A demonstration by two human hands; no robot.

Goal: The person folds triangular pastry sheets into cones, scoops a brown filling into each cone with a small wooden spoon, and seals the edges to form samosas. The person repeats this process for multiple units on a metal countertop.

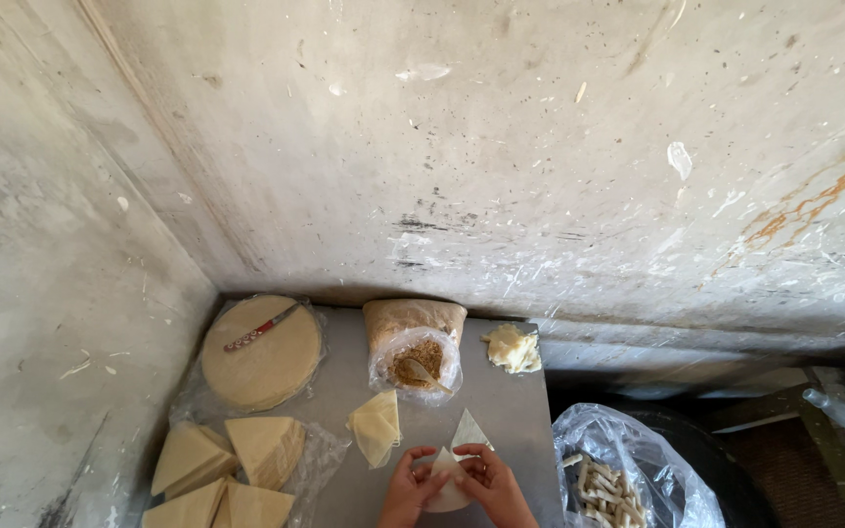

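Observation:
My left hand [411,487] and my right hand [489,481] meet at the near edge of a grey metal table [501,401]. Together they fold a pale wedge of thin dough [449,479], its tip [467,430] pointing away from me. Just left of the hands lies a small stack of dough wedges [376,426]. Behind it stands a clear bag of brown filling [417,364] with a spoon [424,375] in it.
A round stack of dough sheets [260,354] with a knife [261,328] on top lies at the back left. Larger wedge stacks [266,448] sit front left. A pale lump of dough paste [512,348] lies back right. A plastic bag of rolled pieces [610,487] sits to the right. Rough concrete walls [540,147] close in.

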